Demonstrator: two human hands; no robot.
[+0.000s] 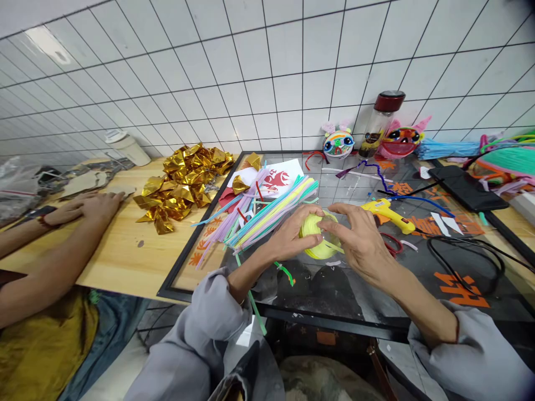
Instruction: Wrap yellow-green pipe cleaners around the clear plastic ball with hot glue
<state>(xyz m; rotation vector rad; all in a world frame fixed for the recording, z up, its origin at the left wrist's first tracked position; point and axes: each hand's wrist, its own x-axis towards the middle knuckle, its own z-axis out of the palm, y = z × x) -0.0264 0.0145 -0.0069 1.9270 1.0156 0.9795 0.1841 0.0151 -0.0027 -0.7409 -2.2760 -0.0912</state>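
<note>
A round yellow piece (pixel 311 227), wound from pipe cleaners, rests low over the glass-topped board. My left hand (pixel 296 234) grips its left side, with fingers over the top and thumb across the front. My right hand (pixel 355 234) is at its right side, fingertips closed on the yellow strand at the edge. Just left of my hands lies a bundle of pastel pipe cleaners (pixel 271 214). A yellow glue gun (pixel 388 214) lies to the right of my right hand.
Crumpled gold foil (pixel 188 178) and another person's hands (pixel 90 209) are on the left table. Along the wall stand a bottle (pixel 378 125) and two decorated faces (pixel 338 143). A black phone (pixel 466 188) and a looped cable (pixel 468 239) lie at right.
</note>
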